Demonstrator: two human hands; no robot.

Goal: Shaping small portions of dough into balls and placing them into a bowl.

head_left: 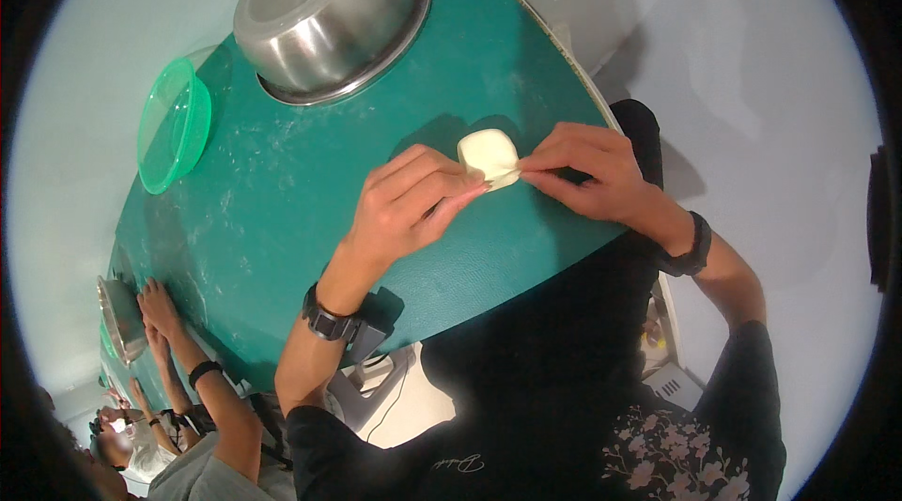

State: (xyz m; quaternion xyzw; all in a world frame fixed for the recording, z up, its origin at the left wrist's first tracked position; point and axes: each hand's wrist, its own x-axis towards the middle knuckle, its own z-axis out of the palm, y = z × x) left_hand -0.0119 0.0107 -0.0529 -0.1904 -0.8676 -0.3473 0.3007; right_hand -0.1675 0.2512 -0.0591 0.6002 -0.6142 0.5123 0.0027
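Observation:
A pale cream, rounded-square piece of dough point(487, 152) is held a little in front of me over the green table point(246, 229). My left hand point(409, 200) pinches its lower left corner between thumb and fingers. My right hand point(587, 172) has thumb and forefinger closed on its lower right corner, where the dough looks drawn out thin. Dark bands circle both my wrists.
An upturned steel bowl point(324, 36) lies at the table's back; a green plastic basin point(155, 125) stands at its left. Down the left edge, co-workers point(207, 445) have hands on the table beside another steel bowl point(124, 323). A pale wall point(752, 78) rises at the right.

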